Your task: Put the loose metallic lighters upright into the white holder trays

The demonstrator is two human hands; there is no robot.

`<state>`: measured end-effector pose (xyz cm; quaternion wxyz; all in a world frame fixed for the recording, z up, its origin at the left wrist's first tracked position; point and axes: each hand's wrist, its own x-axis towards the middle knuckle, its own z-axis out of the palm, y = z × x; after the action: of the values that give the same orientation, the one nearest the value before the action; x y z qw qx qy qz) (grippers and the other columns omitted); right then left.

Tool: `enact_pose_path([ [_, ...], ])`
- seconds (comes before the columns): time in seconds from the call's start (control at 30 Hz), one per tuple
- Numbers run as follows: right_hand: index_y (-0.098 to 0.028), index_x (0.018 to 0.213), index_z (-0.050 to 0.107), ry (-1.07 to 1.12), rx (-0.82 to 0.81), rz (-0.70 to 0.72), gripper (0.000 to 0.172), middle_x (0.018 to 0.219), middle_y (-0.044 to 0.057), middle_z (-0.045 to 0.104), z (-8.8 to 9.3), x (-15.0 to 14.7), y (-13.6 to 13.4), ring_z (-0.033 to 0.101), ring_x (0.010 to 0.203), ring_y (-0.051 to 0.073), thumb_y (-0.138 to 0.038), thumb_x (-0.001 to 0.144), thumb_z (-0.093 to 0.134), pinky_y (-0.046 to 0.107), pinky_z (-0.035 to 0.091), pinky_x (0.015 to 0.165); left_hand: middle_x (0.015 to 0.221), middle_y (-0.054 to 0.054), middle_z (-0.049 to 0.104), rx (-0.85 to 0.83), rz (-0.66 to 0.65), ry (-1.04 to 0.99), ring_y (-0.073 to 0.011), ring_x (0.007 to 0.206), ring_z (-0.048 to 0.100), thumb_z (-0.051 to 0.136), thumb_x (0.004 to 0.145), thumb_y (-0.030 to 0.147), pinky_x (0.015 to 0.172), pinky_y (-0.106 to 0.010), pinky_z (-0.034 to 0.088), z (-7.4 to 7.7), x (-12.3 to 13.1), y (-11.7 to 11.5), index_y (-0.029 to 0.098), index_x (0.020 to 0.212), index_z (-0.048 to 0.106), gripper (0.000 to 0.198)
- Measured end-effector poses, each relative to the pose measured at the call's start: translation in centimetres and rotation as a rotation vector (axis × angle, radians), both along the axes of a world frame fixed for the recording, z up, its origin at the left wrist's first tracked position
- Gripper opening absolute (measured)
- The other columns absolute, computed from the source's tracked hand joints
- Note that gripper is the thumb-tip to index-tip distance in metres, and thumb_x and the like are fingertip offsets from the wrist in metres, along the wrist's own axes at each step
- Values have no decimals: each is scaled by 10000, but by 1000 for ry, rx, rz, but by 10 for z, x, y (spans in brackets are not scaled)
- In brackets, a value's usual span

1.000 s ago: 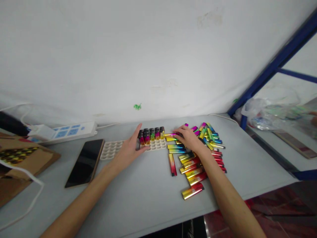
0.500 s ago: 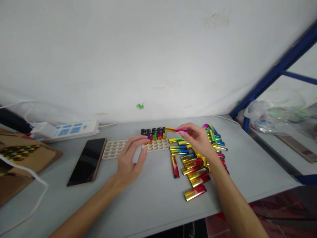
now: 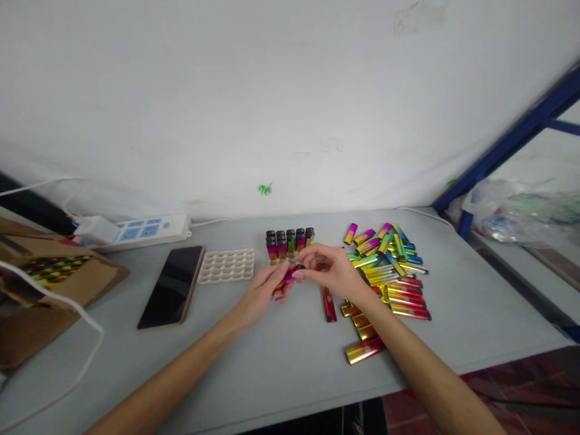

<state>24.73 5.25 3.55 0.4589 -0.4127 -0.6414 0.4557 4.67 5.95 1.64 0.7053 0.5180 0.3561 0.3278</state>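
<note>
My left hand (image 3: 259, 296) is closed round a purple and gold lighter (image 3: 287, 278), which lies tilted in front of the standing lighters. Thumb and fingers of my right hand (image 3: 333, 272) pinch the same lighter near its dark top end. Just behind my hands, several lighters with black tops (image 3: 290, 243) stand upright in rows in a tray that my fingers partly cover. To the left lies a pale tray (image 3: 226, 266) with round hollows. Loose shiny lighters (image 3: 383, 276) in gold, red, green, blue and purple are spread to the right, some hidden under my right forearm.
A phone (image 3: 171, 287) lies left of the pale tray. Behind it is a white power strip (image 3: 147, 229) with cables. A cardboard box (image 3: 67, 290) stands at the far left. A blue metal frame (image 3: 512, 145) and plastic bags (image 3: 498, 211) are at the right.
My right hand has brought the purple and gold lighter left and down to my left hand, which has closed on it. The view has shifted slightly.
</note>
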Motion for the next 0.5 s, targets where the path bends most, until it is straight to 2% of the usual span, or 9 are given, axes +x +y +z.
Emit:
enact_pose_path([
  [0.1,-214,976,732,28,8,-43,387,774,3,692,2,6,2,603,657,140,-562,837,827,269,491,598,644,71,375,-140,-9,-42,-74,517,286,672,865,745,502,-229,268,7,-2,1,176,850,601,574],
  [0.2,-206,948,728,-21,35,-155,385,719,-4,660,-3,13,8,546,597,129,-589,917,729,256,427,545,640,89,328,-221,-35,-80,-64,495,240,646,887,743,487,-214,251,14,-5,2,183,915,608,563],
  [0.27,-197,941,722,-82,65,-254,402,679,-12,632,-9,19,12,531,585,127,-592,968,655,250,405,544,628,86,365,-211,-34,-97,-64,486,276,664,896,715,486,-212,280,18,-6,3,183,939,604,537],
  [0.4,-196,981,722,-238,112,-407,409,670,-15,640,-19,31,20,556,591,137,-575,1014,570,248,412,580,699,17,577,-112,-8,-118,-114,564,510,709,877,696,523,-236,407,21,-5,5,192,961,574,528],
  [0.43,-196,986,723,-274,122,-430,410,668,-14,644,-21,33,21,562,589,141,-569,1019,557,250,414,584,720,11,596,-106,-7,-113,-118,570,516,709,873,703,519,-239,417,21,-5,5,198,972,566,534],
  [0.5,-193,982,724,-336,147,-454,411,667,-8,653,-21,36,22,574,586,149,-555,1029,535,258,414,588,689,42,546,-116,-9,-88,-95,518,430,695,868,729,478,-222,379,19,-6,5,211,985,556,549],
])
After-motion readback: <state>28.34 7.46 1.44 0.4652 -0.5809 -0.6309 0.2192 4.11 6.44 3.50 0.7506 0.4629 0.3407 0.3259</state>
